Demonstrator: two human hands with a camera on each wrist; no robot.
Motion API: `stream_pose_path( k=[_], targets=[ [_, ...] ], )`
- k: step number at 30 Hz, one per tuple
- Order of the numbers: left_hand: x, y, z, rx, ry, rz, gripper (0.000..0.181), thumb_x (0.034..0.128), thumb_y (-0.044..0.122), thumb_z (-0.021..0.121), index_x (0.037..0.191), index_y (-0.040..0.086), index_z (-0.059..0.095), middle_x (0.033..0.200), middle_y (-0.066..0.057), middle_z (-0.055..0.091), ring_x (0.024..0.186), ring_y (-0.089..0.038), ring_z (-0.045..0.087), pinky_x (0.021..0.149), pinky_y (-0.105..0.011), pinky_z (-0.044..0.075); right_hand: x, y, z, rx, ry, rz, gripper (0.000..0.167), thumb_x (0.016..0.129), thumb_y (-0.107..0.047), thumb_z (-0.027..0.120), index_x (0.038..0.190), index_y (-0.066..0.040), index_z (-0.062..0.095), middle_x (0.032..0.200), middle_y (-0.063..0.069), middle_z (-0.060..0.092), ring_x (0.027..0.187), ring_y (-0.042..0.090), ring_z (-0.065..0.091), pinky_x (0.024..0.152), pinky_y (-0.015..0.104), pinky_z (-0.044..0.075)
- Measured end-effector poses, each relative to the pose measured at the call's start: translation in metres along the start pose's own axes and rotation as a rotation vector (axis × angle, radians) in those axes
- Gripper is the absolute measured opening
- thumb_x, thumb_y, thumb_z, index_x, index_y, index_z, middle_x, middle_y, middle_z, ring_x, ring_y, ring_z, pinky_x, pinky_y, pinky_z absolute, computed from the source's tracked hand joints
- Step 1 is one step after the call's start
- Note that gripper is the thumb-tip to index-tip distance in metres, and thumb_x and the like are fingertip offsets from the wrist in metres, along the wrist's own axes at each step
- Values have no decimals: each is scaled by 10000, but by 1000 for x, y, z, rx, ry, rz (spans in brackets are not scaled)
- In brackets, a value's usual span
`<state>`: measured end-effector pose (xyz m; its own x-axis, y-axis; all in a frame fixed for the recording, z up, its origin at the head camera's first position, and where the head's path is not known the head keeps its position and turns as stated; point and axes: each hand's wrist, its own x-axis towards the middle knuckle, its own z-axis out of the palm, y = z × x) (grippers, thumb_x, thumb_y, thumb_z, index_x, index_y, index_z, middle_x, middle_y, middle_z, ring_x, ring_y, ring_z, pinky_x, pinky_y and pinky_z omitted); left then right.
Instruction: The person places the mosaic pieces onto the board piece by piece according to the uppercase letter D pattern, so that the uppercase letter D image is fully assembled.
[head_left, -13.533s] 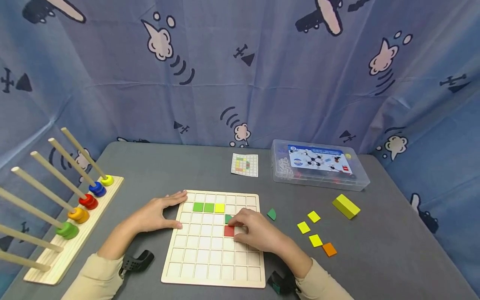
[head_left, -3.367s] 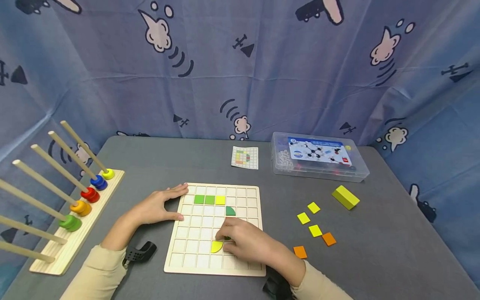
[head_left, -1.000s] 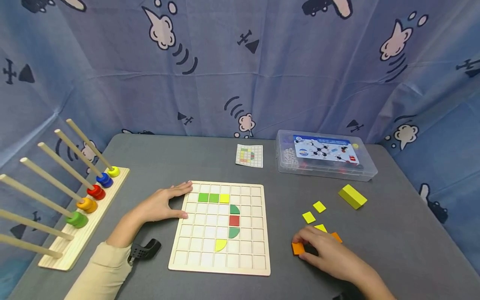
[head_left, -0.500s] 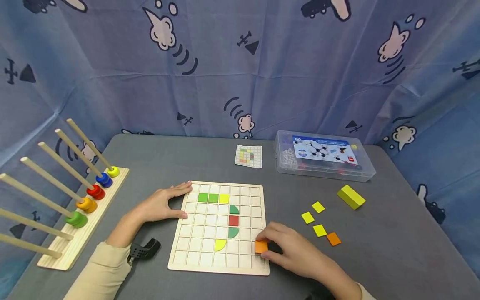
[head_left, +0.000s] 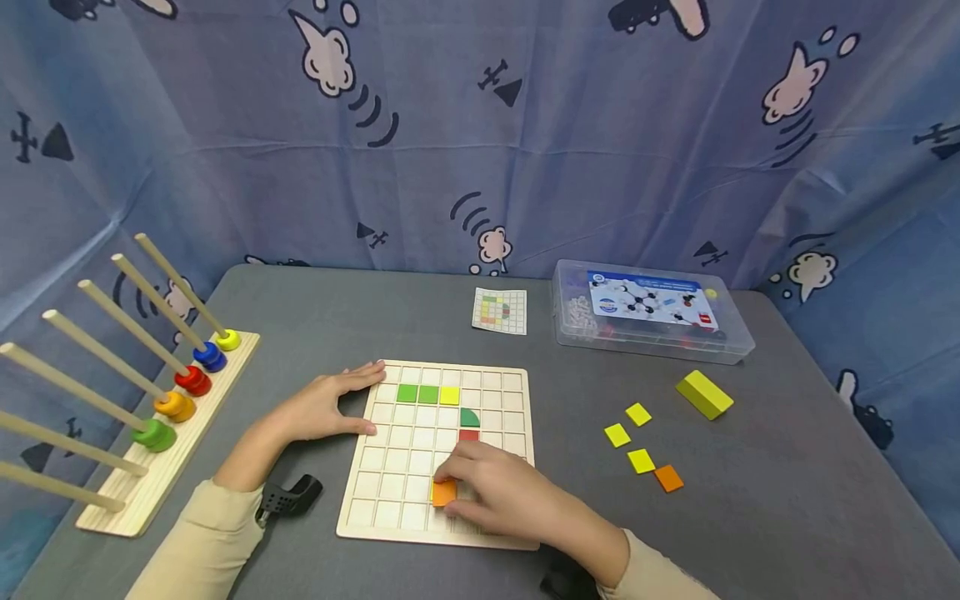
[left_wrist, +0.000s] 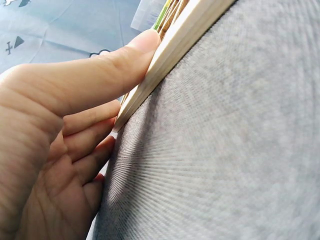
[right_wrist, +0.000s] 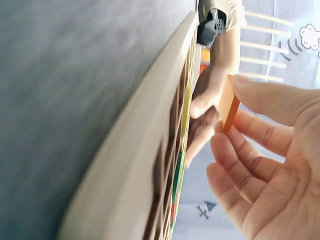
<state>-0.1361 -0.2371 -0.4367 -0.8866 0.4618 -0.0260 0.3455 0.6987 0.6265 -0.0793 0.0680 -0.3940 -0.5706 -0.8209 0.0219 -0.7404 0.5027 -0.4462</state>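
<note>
My right hand (head_left: 510, 492) pinches an orange square tile (head_left: 444, 493) between thumb and fingers over the lower middle of a wooden grid board (head_left: 378, 485). In the right wrist view, the orange tile (right_wrist: 228, 106) is held clear of the board. My left hand (head_left: 326, 408) rests against the board's left edge, its thumb (left_wrist: 125, 62) and fingertips touching the rim. Two green squares (head_left: 417, 393) and a yellow square (head_left: 449, 396) sit in one row. Lower down are a green quarter-circle (head_left: 468, 417) and a partly covered red square (head_left: 468, 434). My right hand hides the cells below.
Right of the board lie several yellow tiles (head_left: 617, 435), another orange tile (head_left: 670, 478) and a yellow block (head_left: 704, 394). A pattern card (head_left: 499, 312) and a clear plastic box (head_left: 652, 312) are behind. A wooden peg rack with coloured rings (head_left: 176, 407) stands left.
My right hand has picked the orange tile off the table and carried it left over the board. Earlier, a red square and green and yellow quarter-circles came onto the board. My left hand stays put.
</note>
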Motion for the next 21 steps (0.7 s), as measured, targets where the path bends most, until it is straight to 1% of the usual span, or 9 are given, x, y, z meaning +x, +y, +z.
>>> stream_pose_path(
  k=[8,13,16,21],
  targets=[
    [-1,-3,0,-4,7,-3,856,743,472,764,1433,92,430,1531,-60,326,1419,-290,279,1159,-524,227,25,-11,8,-50,-35,6,214,852,-294,713,1030,-177,687,898,-100,576,758,-10,469,654,100,422],
    [-1,-2,0,7,7,3,852,746,481,757,1432,93,434,1530,-65,328,1418,-295,281,1156,-527,233,36,-12,12,-131,-42,13,203,833,-277,729,1006,-181,685,854,-97,545,713,8,452,605,118,401],
    [-1,-1,0,3,4,4,852,745,475,760,1431,88,435,1531,-65,327,1418,-291,281,1159,-521,231,40,-11,15,-171,-47,2,193,826,-277,737,984,-180,683,833,-95,529,705,20,452,616,132,408],
    [-1,0,0,3,1,6,856,747,468,762,1434,84,427,1531,-69,324,1418,-292,280,1161,-518,228,42,-9,19,-191,-52,-11,200,820,-283,745,978,-177,683,831,-93,527,719,20,459,646,139,425]
  ],
)
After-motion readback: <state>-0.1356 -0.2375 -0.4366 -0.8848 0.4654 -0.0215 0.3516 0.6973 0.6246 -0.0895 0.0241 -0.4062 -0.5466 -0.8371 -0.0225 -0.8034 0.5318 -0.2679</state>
